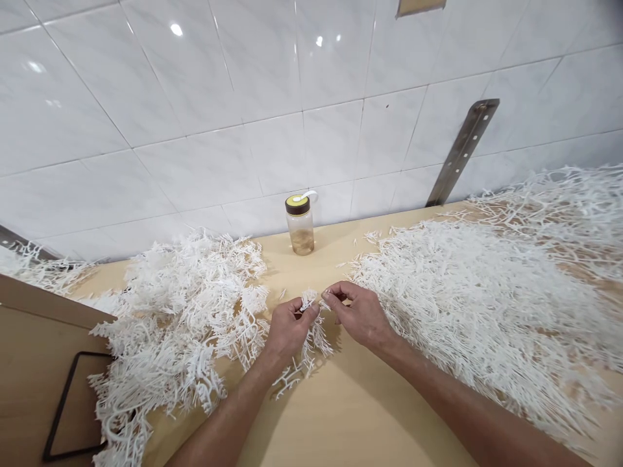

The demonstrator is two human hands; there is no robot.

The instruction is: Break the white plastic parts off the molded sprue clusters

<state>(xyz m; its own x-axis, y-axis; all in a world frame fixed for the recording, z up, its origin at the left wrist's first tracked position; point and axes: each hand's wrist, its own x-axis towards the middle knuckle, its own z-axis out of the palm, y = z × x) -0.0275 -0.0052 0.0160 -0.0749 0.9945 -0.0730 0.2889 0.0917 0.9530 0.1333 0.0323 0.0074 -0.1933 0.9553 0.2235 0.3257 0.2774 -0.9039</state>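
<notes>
In the middle of the table, my left hand (pixel 289 329) is closed on a white branched plastic sprue (pixel 317 340), thumb and fingers pinching its upper part. Its thin branches hang down below the fingers, close to the tabletop. Just to the right, my right hand (pixel 361 312) pinches thumb against forefinger at the edge of the same cluster. Something small and white shows at those fingertips, too small to tell whether it is still joined to the sprue. A heap of white sprues (pixel 180 318) lies left of my left hand. Thin white plastic sticks (pixel 467 292) form a wide pile on the right.
A clear bottle with a dark and yellow lid (pixel 300 227) stands beyond my hands near the tiled wall (pixel 219 168). A perforated metal bracket (pixel 462 152) is against the wall. A brown box-like panel (pixel 39 363) with a black wire handle (pixel 63 408) is at left.
</notes>
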